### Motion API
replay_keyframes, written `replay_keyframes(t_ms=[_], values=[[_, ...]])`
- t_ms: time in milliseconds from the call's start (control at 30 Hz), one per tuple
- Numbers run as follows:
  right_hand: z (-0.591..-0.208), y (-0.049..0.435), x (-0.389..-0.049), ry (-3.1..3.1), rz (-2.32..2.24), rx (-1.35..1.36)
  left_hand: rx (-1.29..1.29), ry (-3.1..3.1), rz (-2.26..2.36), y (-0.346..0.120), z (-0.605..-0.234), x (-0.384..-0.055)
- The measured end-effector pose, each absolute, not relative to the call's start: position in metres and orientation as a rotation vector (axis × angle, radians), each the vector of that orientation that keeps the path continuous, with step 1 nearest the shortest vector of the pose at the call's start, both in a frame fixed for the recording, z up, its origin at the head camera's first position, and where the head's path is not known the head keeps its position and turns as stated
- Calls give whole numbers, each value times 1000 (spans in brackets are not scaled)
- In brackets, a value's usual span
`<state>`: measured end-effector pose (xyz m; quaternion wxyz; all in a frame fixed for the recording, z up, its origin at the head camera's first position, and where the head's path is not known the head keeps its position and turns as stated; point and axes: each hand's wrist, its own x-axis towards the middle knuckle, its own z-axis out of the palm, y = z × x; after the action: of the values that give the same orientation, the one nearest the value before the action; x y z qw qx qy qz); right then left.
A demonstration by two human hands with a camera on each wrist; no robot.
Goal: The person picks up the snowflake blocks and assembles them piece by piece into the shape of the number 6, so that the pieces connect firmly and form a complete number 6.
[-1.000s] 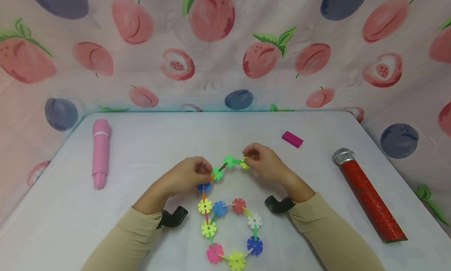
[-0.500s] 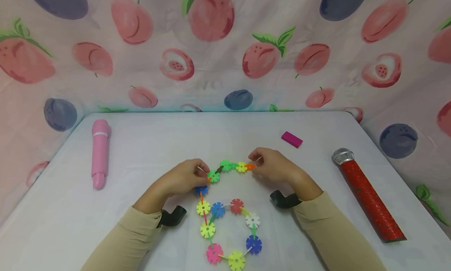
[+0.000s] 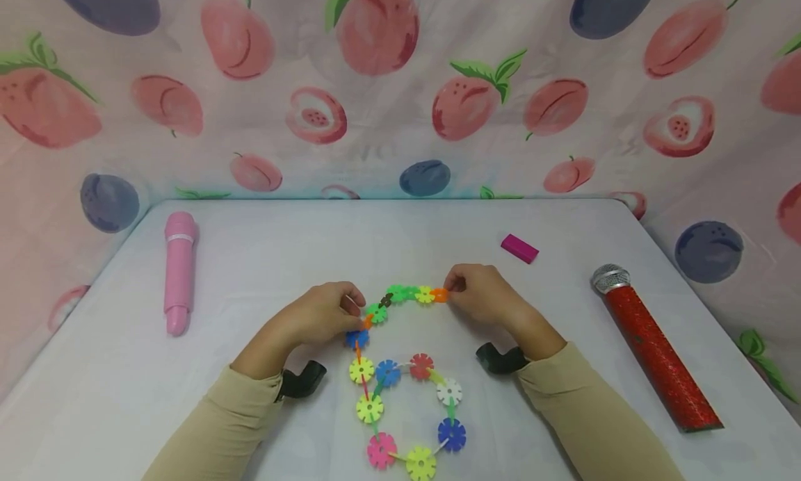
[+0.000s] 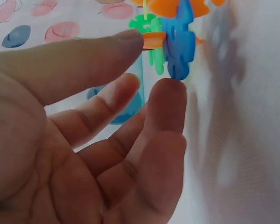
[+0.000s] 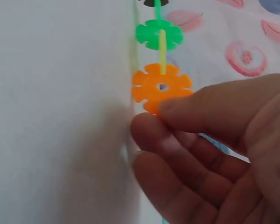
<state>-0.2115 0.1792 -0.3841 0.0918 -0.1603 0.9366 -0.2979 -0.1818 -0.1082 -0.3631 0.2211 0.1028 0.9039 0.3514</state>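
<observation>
A chain of colourful interlocking snowflake discs lies on the white table, with a closed loop at its near end. My right hand (image 3: 482, 291) pinches the rim of the orange snowflake disc (image 5: 161, 86) at the chain's far end, thumb against forefinger. Beside it are a yellow disc (image 3: 425, 295) and a green disc (image 3: 397, 293). On the other side, my left hand (image 3: 322, 311) has its thumb tip at another orange disc (image 4: 152, 40). Its fingertips reach just under the blue disc (image 4: 179, 44), with a gap between thumb and fingers. The loop includes a pink disc (image 3: 382, 450).
A pink microphone (image 3: 179, 272) lies at the left, and a red glittery microphone (image 3: 657, 349) at the right. Toward the back right is a small magenta block (image 3: 519, 248). A fruit-patterned cloth (image 3: 375, 147) hangs behind the table. Black wrist mounts (image 3: 500, 359) stick out under both arms.
My right hand has shifted from the yellow disc to the right, and the orange end disc now shows. The far discs have moved slightly left and closer together. My left hand has drawn back a little.
</observation>
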Motion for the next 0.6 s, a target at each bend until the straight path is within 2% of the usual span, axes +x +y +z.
replay_keyframes(t_ms=[600], values=[[-386, 168, -208, 2824, -967, -396, 285, 2512, 903, -109, -363, -182]])
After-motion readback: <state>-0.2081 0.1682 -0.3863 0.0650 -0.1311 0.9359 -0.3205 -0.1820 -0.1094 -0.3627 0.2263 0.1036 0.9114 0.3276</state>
